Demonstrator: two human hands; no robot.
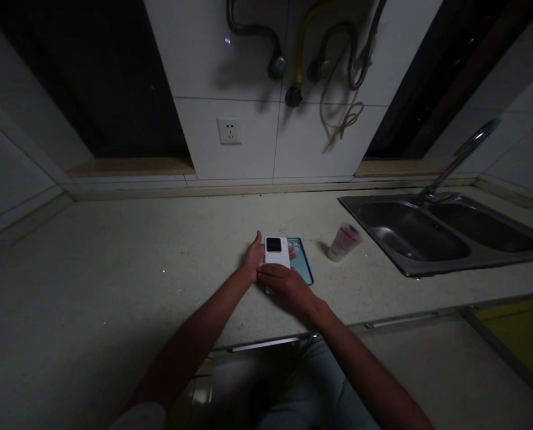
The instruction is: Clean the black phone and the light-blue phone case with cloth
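Observation:
A white phone (277, 252) with a black camera block lies back-up over a teal phone case (302, 263) on the pale countertop (136, 251). My left hand (252, 258) grips the phone's left edge, thumb up along its side. My right hand (285, 282) is closed over the phone's near end, fingers laid across it. The case sticks out to the right from under the phone.
A small clear cup (343, 242) with a red band stands right of the case. A steel double sink (440, 230) with a tap (463, 154) fills the right side. A wall socket (229, 131) and hanging hoses (329, 65) are behind.

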